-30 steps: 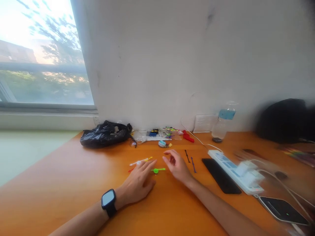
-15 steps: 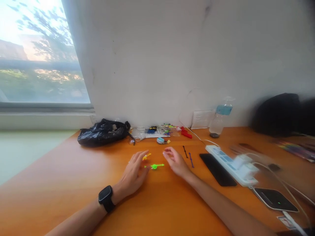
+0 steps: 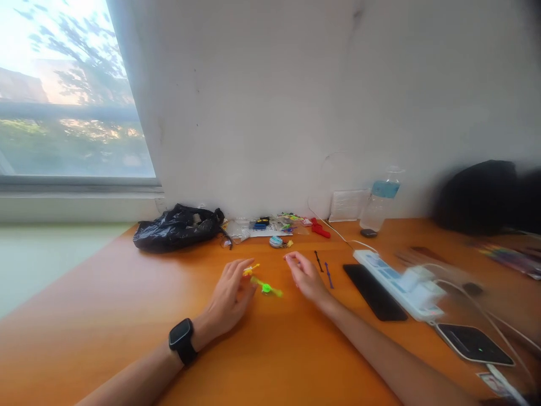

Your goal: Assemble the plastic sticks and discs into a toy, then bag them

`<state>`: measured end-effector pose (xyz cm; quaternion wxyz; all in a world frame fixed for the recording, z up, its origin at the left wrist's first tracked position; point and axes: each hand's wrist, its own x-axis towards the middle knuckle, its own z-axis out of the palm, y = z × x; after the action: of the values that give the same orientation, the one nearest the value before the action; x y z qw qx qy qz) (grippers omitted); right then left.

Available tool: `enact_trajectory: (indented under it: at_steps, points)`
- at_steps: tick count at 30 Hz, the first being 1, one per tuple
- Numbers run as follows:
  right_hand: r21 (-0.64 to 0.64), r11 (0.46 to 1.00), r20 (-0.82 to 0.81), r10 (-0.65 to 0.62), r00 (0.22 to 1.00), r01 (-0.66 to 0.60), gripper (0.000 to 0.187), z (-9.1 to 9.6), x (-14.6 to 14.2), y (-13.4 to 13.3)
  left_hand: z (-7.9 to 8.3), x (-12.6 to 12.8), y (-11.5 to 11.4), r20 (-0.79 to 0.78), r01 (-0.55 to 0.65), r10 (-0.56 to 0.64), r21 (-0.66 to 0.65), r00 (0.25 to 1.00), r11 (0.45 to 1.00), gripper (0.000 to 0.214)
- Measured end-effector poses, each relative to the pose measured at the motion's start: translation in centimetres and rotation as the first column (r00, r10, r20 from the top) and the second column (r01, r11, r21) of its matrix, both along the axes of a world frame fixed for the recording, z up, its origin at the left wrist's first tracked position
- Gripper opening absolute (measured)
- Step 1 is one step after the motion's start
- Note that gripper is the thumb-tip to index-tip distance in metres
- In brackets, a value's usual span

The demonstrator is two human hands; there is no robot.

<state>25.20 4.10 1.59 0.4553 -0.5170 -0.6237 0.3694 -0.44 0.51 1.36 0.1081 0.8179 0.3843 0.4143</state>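
My left hand (image 3: 227,295), with a black smartwatch (image 3: 181,340) on the wrist, lies palm down on the orange table (image 3: 105,316) with fingers stretched out. Its fingertips touch a small green plastic piece (image 3: 266,287), which lies tilted and blurred. A yellow and white stick piece (image 3: 250,268) shows just past those fingers. My right hand (image 3: 305,277) hovers a short way right of the green piece, fingers loosely curled and apart, holding nothing I can see.
A black and a blue thin stick (image 3: 323,268) lie right of my right hand. Further right are a black phone (image 3: 374,292), a white power strip (image 3: 399,283) with chargers and another phone (image 3: 475,344). A black bag (image 3: 175,226), small coloured parts (image 3: 279,226) and a water bottle (image 3: 378,200) stand by the wall.
The green piece has turned from lying level to slanting down to the right and is blurred. My right hand has drawn slightly to the right. My left hand stays almost still.
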Motion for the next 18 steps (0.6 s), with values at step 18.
enact_trajectory:
  at_steps: [18]
  points:
    - [0.223, 0.919, 0.741, -0.376, 0.556, 0.325, 0.026, 3.0, 10.5, 5.3, 0.8, 0.1, -0.8, -0.266, 0.19, -0.185, -0.006, 0.946, 0.982, 0.06]
